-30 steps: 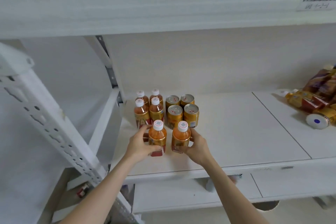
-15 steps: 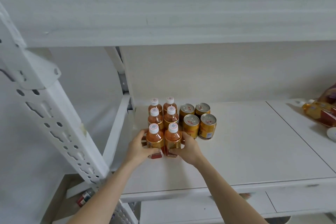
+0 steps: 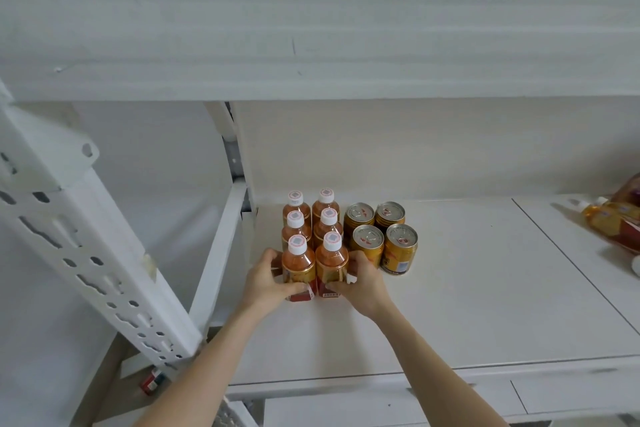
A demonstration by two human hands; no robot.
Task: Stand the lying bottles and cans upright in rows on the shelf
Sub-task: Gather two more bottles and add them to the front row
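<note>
Several small orange tea bottles with white caps stand upright in two columns at the left of the white shelf [image 3: 467, 305]. My left hand [image 3: 266, 279] grips the front-left bottle [image 3: 298, 265]; my right hand [image 3: 363, 284] grips the front-right bottle [image 3: 331, 262]. Both bottles stand on the shelf, pressed together behind the others. To their right, gold cans [image 3: 400, 253] stand upright in a square block. At the far right edge, more bottles [image 3: 609, 222] lie on their sides.
An upper shelf board [image 3: 311, 31] hangs low over the work area. A perforated white upright [image 3: 86, 253] slants at the left, and a shelf bracket [image 3: 221, 253] borders the bottles. A small red item [image 3: 152, 381] lies on the floor below.
Both hands pushed the two front bottles back and together, tight against the rows behind. The camera shifted left, so the lying bottles slid to the right edge.
</note>
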